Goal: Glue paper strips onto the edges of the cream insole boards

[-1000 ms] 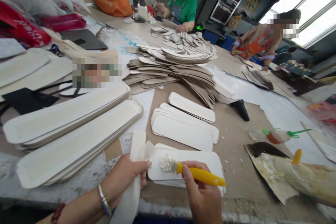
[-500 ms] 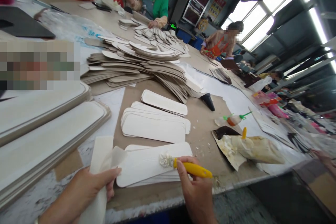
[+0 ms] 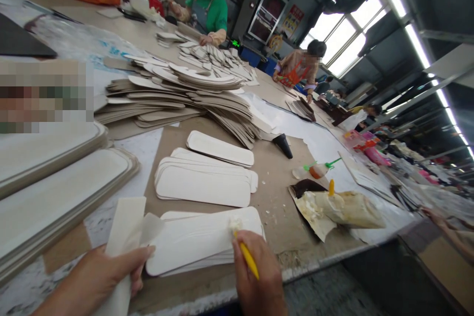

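Note:
My right hand (image 3: 257, 276) grips a yellow-handled brush (image 3: 246, 256) whose glue-laden bristles rest on the right end of the top white board piece (image 3: 192, 239) in a small stack at the table's near edge. My left hand (image 3: 99, 276) is closed on a folded strip of thin white paper (image 3: 124, 229) that lies against the left end of that stack.
More stacks of white rounded pieces (image 3: 203, 182) lie just beyond, large long boards (image 3: 55, 197) at left, a big heap of grey boards (image 3: 177, 94) behind. A glue-smeared bag with another brush (image 3: 340, 207) sits at right near the table edge. Other people work farther along the table.
The brush has turned in my right hand so its handle points toward me, and its bristles moved to the piece's right end. The view has swung further right.

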Demonstrator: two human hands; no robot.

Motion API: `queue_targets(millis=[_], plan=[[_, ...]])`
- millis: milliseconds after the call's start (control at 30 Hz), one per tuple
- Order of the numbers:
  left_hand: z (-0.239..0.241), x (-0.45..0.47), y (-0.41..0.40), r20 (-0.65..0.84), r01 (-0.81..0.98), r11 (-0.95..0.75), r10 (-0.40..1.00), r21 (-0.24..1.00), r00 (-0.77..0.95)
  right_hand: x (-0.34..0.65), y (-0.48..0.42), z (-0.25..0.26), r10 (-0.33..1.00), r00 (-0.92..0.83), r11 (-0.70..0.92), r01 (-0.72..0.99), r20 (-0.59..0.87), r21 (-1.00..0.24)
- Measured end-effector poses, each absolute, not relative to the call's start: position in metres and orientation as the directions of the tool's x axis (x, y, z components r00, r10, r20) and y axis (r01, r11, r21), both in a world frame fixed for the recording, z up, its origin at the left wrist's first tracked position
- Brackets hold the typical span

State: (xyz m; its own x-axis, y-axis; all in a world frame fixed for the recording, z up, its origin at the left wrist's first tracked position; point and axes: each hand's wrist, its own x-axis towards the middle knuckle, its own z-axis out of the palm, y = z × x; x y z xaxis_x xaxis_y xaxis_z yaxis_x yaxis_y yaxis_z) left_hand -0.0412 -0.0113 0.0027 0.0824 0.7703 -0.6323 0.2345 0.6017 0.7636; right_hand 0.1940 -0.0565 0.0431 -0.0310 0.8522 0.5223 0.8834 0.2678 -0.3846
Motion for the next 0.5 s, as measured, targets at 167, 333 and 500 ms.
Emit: queue_targets(millis=[167,333,500], plan=[[-0.008,-0.046,-0.011,-0.653,0.206,0.624,0.748,0.754,0.121,0.201,-0.063,0.047,0.818,0.085,0.231,0.857,0.569,-0.460],[-0.001,-0.046,-0.012,-0.701,0.182,0.677,0.694,0.713,0.164,0.181,-0.063,0.040,0.826,0.091,0.251,0.824,0.556,-0.508],[0.022,-0.040,-0.017,-0.665,-0.026,0.670,0.739,0.742,0.109,0.128,-0.062,0.055,0.936,0.242,0.126,0.450,0.256,-0.884]])
